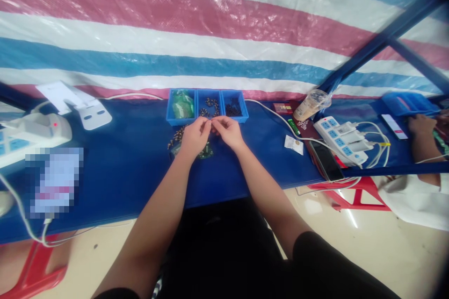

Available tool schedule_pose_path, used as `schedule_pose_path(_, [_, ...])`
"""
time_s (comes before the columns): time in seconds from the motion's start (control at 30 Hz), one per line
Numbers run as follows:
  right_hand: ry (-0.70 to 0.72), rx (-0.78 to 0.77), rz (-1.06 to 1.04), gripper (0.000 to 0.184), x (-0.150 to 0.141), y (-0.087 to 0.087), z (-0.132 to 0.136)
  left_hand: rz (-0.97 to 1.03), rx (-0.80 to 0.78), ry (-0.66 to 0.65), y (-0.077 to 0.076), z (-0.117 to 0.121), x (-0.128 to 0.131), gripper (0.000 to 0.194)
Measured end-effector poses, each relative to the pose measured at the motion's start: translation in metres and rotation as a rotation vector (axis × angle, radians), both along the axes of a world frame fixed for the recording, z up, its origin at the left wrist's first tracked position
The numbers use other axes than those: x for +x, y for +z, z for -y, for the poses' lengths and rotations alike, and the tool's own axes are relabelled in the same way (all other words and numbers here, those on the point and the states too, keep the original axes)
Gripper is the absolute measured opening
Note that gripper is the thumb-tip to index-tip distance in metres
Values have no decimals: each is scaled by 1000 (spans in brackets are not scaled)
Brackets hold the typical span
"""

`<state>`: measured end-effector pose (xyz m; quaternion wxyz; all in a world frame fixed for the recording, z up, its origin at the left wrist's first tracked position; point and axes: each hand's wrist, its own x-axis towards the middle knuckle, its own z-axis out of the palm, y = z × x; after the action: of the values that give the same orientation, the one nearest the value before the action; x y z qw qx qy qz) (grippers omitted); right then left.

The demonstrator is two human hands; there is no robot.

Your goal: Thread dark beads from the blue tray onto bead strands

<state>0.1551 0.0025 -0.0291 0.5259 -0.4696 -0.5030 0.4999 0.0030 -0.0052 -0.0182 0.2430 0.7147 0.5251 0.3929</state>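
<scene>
My left hand (196, 135) and my right hand (227, 130) meet fingertip to fingertip over the blue table, just in front of a three-part blue bin (181, 122). Both are closed in a pinch; whatever sits between the fingers is too small to make out. Under and beside my left hand lies a pile of small brass-and-black parts (178, 136). A green piece, perhaps a bag or board (206, 151), shows below my hands. Inside the bin are green bagged items (183, 104) at left, brass-and-black parts (212, 103) in the middle and dark small parts (233, 107) at right.
On the right stand a plastic drink cup (308, 106), a white power strip (340, 140), a dark phone (327, 161) and a small white packet (293, 145). At left are a white stand (91, 113) and a charging phone (58, 182). Another person's hand (423, 126) rests far right.
</scene>
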Motion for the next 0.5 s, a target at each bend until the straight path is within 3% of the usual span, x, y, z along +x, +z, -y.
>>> schedule_pose_path(0.5, [-28,4,14,36,1,-3,-1,44,-19,7,5,3,2,22])
